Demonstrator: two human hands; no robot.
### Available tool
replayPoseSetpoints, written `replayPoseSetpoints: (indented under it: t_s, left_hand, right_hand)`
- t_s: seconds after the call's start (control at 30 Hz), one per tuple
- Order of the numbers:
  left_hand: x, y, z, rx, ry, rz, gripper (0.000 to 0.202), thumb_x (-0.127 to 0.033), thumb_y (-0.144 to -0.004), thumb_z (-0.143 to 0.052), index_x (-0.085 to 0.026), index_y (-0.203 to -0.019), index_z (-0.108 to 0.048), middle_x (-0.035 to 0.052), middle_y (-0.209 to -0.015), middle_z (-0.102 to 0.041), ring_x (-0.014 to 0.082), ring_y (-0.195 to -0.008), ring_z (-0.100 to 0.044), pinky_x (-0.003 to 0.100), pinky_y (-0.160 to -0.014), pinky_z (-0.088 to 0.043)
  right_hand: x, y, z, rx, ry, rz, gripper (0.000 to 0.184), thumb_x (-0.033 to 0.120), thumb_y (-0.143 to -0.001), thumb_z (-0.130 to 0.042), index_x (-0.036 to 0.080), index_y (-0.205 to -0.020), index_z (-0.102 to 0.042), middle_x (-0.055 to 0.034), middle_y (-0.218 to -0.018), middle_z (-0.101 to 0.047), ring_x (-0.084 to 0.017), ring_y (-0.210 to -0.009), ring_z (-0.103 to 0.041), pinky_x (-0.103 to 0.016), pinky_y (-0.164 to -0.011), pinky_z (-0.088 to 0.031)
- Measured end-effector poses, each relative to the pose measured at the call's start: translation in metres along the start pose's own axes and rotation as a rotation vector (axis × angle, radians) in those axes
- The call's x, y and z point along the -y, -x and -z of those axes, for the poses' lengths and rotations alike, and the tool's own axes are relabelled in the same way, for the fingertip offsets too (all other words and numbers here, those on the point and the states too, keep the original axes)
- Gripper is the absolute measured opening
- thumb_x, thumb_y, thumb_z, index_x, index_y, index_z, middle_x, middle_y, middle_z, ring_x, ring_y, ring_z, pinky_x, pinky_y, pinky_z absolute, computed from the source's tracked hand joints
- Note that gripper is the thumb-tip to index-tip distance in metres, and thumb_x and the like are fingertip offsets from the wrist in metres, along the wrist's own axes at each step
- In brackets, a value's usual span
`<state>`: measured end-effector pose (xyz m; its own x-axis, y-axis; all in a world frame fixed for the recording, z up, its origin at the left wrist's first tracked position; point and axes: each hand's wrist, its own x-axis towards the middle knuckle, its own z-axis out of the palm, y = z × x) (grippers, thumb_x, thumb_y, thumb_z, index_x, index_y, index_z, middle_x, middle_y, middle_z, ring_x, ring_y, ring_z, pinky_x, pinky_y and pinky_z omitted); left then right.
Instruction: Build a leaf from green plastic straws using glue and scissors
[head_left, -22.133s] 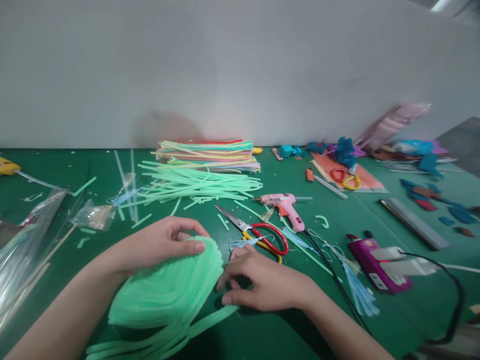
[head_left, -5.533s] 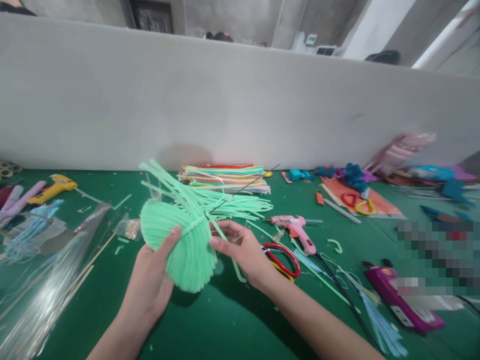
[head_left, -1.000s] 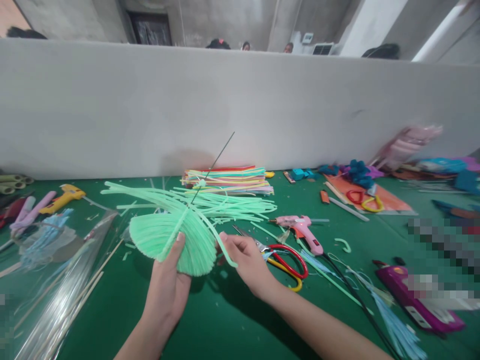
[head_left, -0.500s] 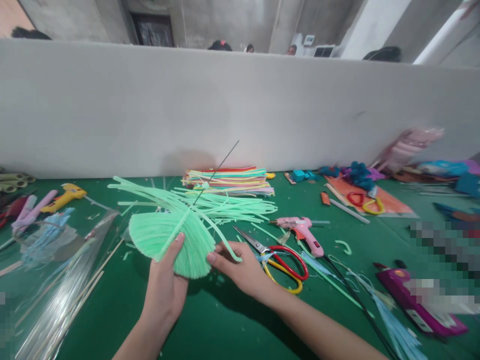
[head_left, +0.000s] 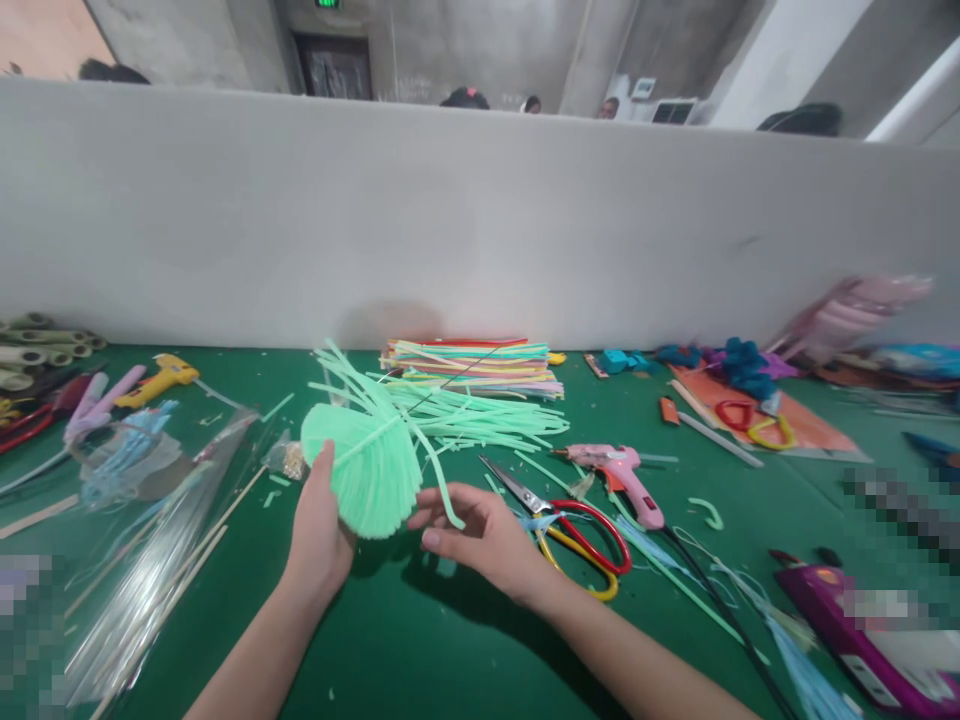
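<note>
A mint-green leaf shape made of pipe cleaners (head_left: 375, 470) is held up above the green table by my left hand (head_left: 322, 520), its thumb lying on the front. A thin dark wire stem sticks out of the leaf toward the upper right, and loose pipe cleaner ends fan out at its top. My right hand (head_left: 480, 540) is beside the leaf's right edge with fingers apart, near one drooping pipe cleaner end (head_left: 444, 490). I see nothing gripped in it. Behind the leaf lies a pile of mint pipe cleaners (head_left: 495, 418).
Scissors with red and yellow handles (head_left: 570, 525) lie right of my right hand, near a pink glue gun (head_left: 619, 475). A multicoloured pipe cleaner bundle (head_left: 472, 365) rests by the white partition (head_left: 480, 220). At left are a yellow glue gun (head_left: 161, 380) and clear plastic wrap (head_left: 150, 560).
The leaf has turned in my left hand and its stem tilts lower to the right. My right hand's fingers have come away from the leaf's edge and opened. The whole view has shifted slightly.
</note>
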<state>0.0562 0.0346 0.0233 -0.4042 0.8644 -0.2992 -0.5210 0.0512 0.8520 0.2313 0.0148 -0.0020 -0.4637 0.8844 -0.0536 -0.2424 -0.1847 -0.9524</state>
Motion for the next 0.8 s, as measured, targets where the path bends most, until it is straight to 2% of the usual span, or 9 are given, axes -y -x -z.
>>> replayPoseSetpoints:
  t_s: [0.13, 0.2, 0.27, 0.37, 0.47, 0.57, 0.67, 0.8]
  left_hand:
    - [0.001, -0.015, 0.008, -0.001, -0.058, -0.037, 0.029, -0.041, -0.091, -0.059, -0.019, -0.108, -0.069, 0.0051, -0.088, -0.078, 0.0209, -0.080, -0.074, 0.031, -0.075, -0.058]
    - [0.000, -0.020, 0.014, 0.017, -0.102, -0.069, 0.031, -0.046, -0.085, -0.066, -0.019, -0.102, -0.071, 0.0016, -0.077, -0.075, 0.0189, -0.069, -0.071, 0.026, -0.064, -0.056]
    - [-0.003, -0.021, 0.019, 0.044, -0.154, -0.100, 0.032, -0.048, -0.078, -0.073, -0.018, -0.091, -0.072, -0.0017, -0.062, -0.068, 0.0162, -0.055, -0.064, 0.023, -0.050, -0.049]
    - [-0.007, -0.020, 0.023, 0.090, -0.218, -0.130, 0.031, -0.047, -0.073, -0.077, -0.017, -0.077, -0.071, -0.0033, -0.052, -0.060, 0.0150, -0.047, -0.055, 0.023, -0.043, -0.040]
    - [-0.009, -0.018, 0.023, 0.091, -0.245, -0.155, 0.028, -0.045, -0.074, -0.077, -0.018, -0.075, -0.071, -0.0018, -0.057, -0.063, 0.0175, -0.057, -0.060, 0.024, -0.049, -0.042]
    - [-0.008, -0.016, 0.021, 0.041, -0.240, -0.186, 0.025, -0.046, -0.079, -0.072, -0.020, -0.079, -0.071, -0.0007, -0.070, -0.069, 0.0202, -0.077, -0.066, 0.023, -0.060, -0.047]
    - [-0.005, -0.015, 0.019, 0.038, -0.206, -0.162, 0.033, -0.054, -0.083, -0.065, -0.022, -0.085, -0.073, 0.0025, -0.082, -0.075, 0.0237, -0.095, -0.067, 0.025, -0.071, -0.051]
    - [-0.001, -0.012, 0.016, 0.118, -0.122, -0.041, 0.052, -0.065, -0.084, -0.054, -0.018, -0.093, -0.075, 0.0083, -0.081, -0.077, 0.0289, -0.090, -0.071, 0.034, -0.073, -0.055]
  right_hand:
    - [0.002, -0.001, 0.012, 0.292, 0.046, -0.097, 0.054, 0.025, -0.070, -0.084, 0.020, -0.119, -0.065, -0.0069, -0.112, -0.070, -0.014, -0.089, -0.064, -0.025, -0.074, -0.048]
    - [0.002, -0.001, 0.016, 0.374, 0.028, -0.161, 0.061, 0.024, -0.065, -0.087, 0.022, -0.122, -0.064, -0.0072, -0.114, -0.069, -0.014, -0.091, -0.064, -0.025, -0.074, -0.048]
    - [0.000, -0.001, 0.016, 0.319, -0.016, -0.170, 0.057, 0.030, -0.068, -0.087, 0.022, -0.120, -0.066, -0.0070, -0.110, -0.071, -0.014, -0.090, -0.065, -0.025, -0.075, -0.048]
    - [-0.007, -0.001, 0.008, 0.075, -0.083, -0.118, 0.037, 0.042, -0.078, -0.079, 0.018, -0.105, -0.073, -0.0066, -0.093, -0.074, -0.014, -0.083, -0.066, -0.027, -0.075, -0.048]
    - [-0.015, 0.000, -0.002, -0.078, -0.126, -0.099, 0.033, 0.046, -0.078, -0.078, 0.016, -0.091, -0.075, -0.0050, -0.080, -0.073, -0.013, -0.071, -0.065, -0.027, -0.070, -0.049]
    - [-0.019, 0.004, -0.012, -0.127, -0.166, -0.129, 0.037, 0.047, -0.074, -0.081, 0.016, -0.093, -0.073, -0.0038, -0.077, -0.073, -0.012, -0.066, -0.064, -0.025, -0.065, -0.048]
    - [-0.019, 0.009, -0.020, -0.167, -0.233, -0.186, 0.040, 0.048, -0.068, -0.085, 0.014, -0.085, -0.071, -0.0050, -0.075, -0.073, -0.013, -0.065, -0.065, -0.024, -0.062, -0.048]
    - [-0.022, 0.013, -0.027, -0.229, -0.252, -0.201, 0.040, 0.048, -0.065, -0.087, 0.014, -0.074, -0.068, -0.0043, -0.069, -0.071, -0.012, -0.061, -0.063, -0.023, -0.060, -0.047]
